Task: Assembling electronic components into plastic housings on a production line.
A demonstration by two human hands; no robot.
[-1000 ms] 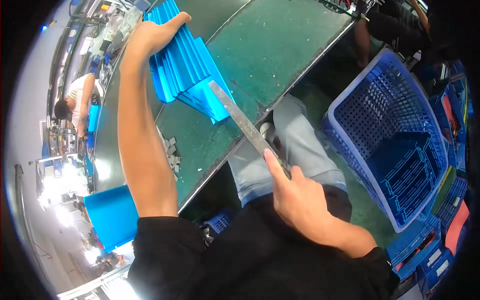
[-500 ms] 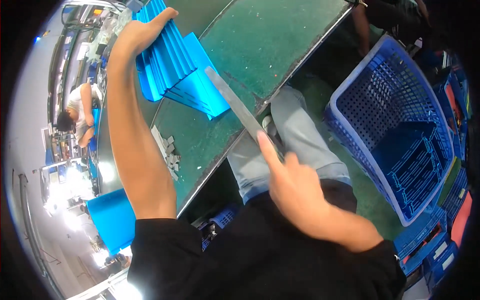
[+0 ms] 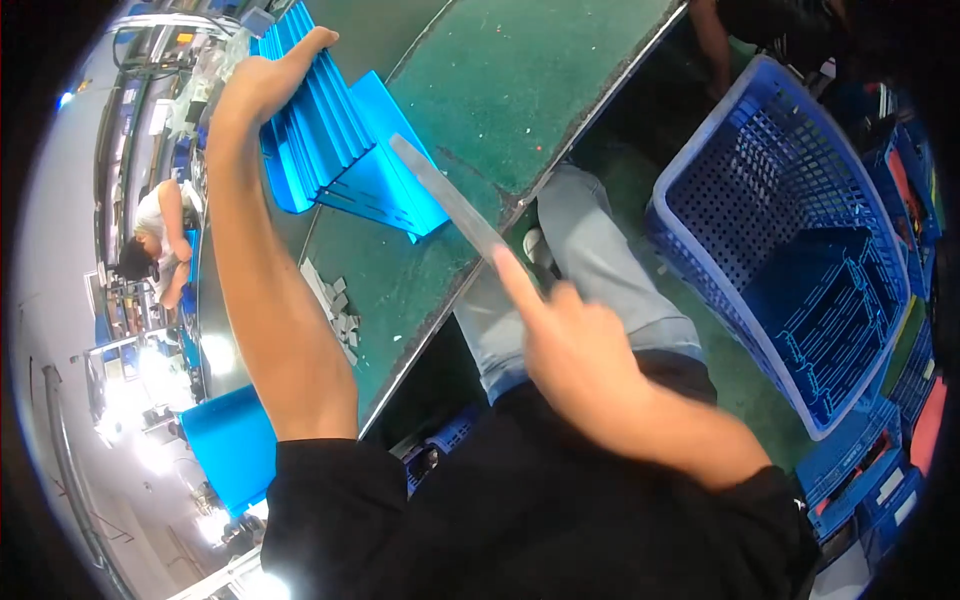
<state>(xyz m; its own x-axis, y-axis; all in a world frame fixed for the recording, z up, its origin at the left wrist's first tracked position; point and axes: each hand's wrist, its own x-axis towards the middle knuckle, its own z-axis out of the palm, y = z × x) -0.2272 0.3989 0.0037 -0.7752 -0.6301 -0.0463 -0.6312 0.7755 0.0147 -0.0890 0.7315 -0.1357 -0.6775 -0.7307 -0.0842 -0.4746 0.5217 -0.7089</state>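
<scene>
My left hand (image 3: pixel 275 80) is closed over a bright blue ribbed panel (image 3: pixel 325 125) at the upper left, its thumb lying across the long fins. This piece has a flat blue flange (image 3: pixel 395 170) on its right side and slots along its near end. It rests tilted on the green work table (image 3: pixel 510 95). In my right hand (image 3: pixel 585 365) is a long flat grey file (image 3: pixel 445 195), the index finger stretched along it. The file's far end reaches up to the flange; whether it touches there I cannot tell. My fingers hide its handle end.
Small grey offcuts (image 3: pixel 345 318) lie on the table near my left forearm. Another blue panel (image 3: pixel 230 445) stands at the left. On the right, a blue plastic basket (image 3: pixel 690 165) holds slotted dark blue parts (image 3: pixel 835 310). A person (image 3: pixel 165 225) works at the far left.
My right hand and the file have shifted a little up and to the left. The left hand keeps its hold on the blue panel, and the whole view has moved slightly.
</scene>
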